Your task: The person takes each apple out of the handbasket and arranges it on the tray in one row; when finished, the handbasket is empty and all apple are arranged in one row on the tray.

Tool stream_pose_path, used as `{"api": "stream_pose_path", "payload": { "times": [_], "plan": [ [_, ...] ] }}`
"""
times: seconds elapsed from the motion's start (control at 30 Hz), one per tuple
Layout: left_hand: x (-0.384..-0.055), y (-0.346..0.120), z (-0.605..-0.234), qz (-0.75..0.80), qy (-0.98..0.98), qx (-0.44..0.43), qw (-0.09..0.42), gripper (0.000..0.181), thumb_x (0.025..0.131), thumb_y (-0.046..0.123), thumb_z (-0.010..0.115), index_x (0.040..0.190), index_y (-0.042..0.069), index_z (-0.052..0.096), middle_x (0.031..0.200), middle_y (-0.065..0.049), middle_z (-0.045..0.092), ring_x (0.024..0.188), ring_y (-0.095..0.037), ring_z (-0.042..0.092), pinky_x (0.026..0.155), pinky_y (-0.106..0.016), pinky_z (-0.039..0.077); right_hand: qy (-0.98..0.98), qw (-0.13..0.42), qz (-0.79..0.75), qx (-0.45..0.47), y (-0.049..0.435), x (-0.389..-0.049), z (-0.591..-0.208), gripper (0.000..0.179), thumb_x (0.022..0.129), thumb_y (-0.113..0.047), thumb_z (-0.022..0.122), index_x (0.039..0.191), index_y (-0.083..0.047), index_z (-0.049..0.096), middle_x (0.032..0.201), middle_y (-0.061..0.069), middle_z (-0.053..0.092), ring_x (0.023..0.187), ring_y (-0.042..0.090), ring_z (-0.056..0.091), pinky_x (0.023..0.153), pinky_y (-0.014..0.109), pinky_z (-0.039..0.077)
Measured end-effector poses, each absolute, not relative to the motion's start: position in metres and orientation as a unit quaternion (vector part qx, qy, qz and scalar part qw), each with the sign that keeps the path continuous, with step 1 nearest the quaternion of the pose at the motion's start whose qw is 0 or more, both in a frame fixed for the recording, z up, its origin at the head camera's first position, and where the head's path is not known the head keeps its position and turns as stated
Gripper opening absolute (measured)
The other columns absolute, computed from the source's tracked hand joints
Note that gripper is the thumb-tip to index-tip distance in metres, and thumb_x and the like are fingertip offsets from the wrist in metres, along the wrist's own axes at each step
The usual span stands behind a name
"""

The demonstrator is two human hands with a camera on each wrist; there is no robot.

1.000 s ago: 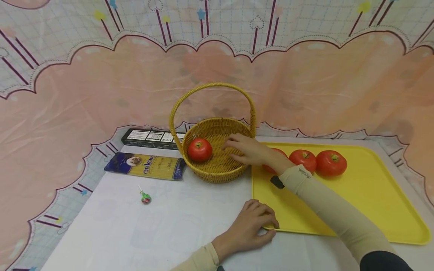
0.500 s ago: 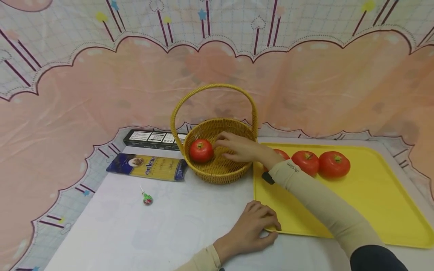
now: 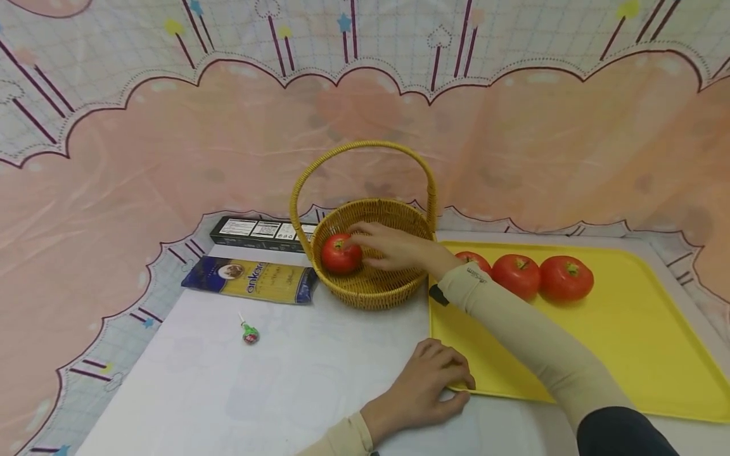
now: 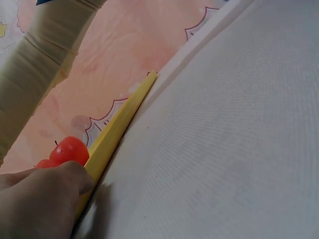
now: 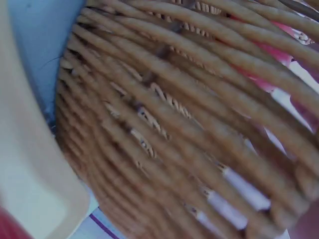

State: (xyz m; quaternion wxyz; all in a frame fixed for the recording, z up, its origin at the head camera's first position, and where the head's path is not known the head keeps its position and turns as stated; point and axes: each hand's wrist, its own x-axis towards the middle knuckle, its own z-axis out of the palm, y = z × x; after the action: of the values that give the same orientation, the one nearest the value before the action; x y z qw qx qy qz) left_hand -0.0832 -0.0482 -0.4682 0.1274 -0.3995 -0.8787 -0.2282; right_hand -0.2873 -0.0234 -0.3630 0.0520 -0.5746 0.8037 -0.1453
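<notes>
My right hand (image 3: 393,246) reaches into a yellow woven basket (image 3: 373,299) from the right. Its fingertips are at the top of a red tomato (image 3: 340,258) lying on the basket's left side, and the thumb points toward that tomato from the right. In the right wrist view the basket's wicker wall (image 5: 174,99) fills most of the picture and hides the fingers. My left hand (image 3: 424,385) grips the near left corner of a yellow tray (image 3: 627,342), fingers bent over the rim. The left wrist view shows this hand (image 4: 42,204) against the tray's edge (image 4: 122,119).
Three more tomatoes, left (image 3: 472,258), middle (image 3: 516,277) and right (image 3: 566,278), sit in a row on the tray. Left of the basket lie a pasta packet (image 3: 251,280) and a long dark box (image 3: 256,233). A green-wrapped lollipop (image 3: 249,332) lies nearer on the white table.
My right hand has moved leftward inside the basket, from its right side to the tomato. The left hand has stayed at the tray corner, and the head view has shifted slightly.
</notes>
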Motion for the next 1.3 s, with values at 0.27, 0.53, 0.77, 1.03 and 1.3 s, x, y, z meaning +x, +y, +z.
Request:
{"api": "stream_pose_path", "payload": {
  "times": [0.27,0.53,0.77,1.03,1.3],
  "plan": [
    [-0.084,-0.049,-0.467,-0.241,-0.877,-0.399,0.118,0.009,0.091,0.033,0.057,0.097,0.032,0.063,0.11,0.013,0.055,0.104,-0.003,0.046,0.102,-0.03,0.03,0.806,0.075,-0.116,-0.576,-0.035,-0.29,-0.364,0.049,0.093,-0.022,0.057,0.139,-0.027,0.042,0.154,0.007,0.022,0.14,0.028,0.029,0.111,0.045,0.032],
    [-0.084,-0.047,-0.468,-0.236,-0.875,-0.406,0.117,0.009,0.091,0.034,0.057,0.098,0.032,0.063,0.11,0.014,0.054,0.103,-0.003,0.045,0.102,-0.029,0.029,0.8,0.086,-0.105,-0.585,-0.043,-0.293,-0.366,0.051,0.093,-0.024,0.057,0.141,-0.027,0.039,0.156,0.01,0.019,0.141,0.03,0.026,0.111,0.046,0.03],
    [-0.083,-0.046,-0.467,-0.232,-0.877,-0.406,0.114,0.01,0.092,0.034,0.055,0.099,0.033,0.063,0.11,0.014,0.054,0.103,-0.002,0.044,0.103,-0.03,0.03,0.801,0.102,-0.071,-0.585,-0.048,-0.293,-0.366,0.057,0.094,-0.026,0.056,0.146,-0.029,0.033,0.158,0.008,0.016,0.143,0.033,0.023,0.112,0.048,0.028],
    [-0.083,-0.047,-0.466,-0.226,-0.88,-0.403,0.11,0.01,0.093,0.034,0.054,0.099,0.033,0.063,0.109,0.015,0.054,0.101,-0.002,0.044,0.102,-0.03,0.03,0.79,0.097,-0.09,-0.599,-0.049,-0.293,-0.368,0.056,0.092,-0.025,0.058,0.143,-0.025,0.036,0.152,0.015,0.021,0.134,0.034,0.037,0.109,0.047,0.034],
    [-0.083,-0.05,-0.466,-0.224,-0.883,-0.399,0.109,0.01,0.093,0.035,0.054,0.099,0.033,0.063,0.11,0.015,0.054,0.102,-0.002,0.044,0.103,-0.03,0.03,0.804,0.125,-0.115,-0.57,-0.054,-0.291,-0.367,0.049,0.09,-0.03,0.062,0.135,-0.03,0.043,0.139,0.01,0.027,0.11,0.026,0.051,0.098,0.038,0.045]
  ]
}}
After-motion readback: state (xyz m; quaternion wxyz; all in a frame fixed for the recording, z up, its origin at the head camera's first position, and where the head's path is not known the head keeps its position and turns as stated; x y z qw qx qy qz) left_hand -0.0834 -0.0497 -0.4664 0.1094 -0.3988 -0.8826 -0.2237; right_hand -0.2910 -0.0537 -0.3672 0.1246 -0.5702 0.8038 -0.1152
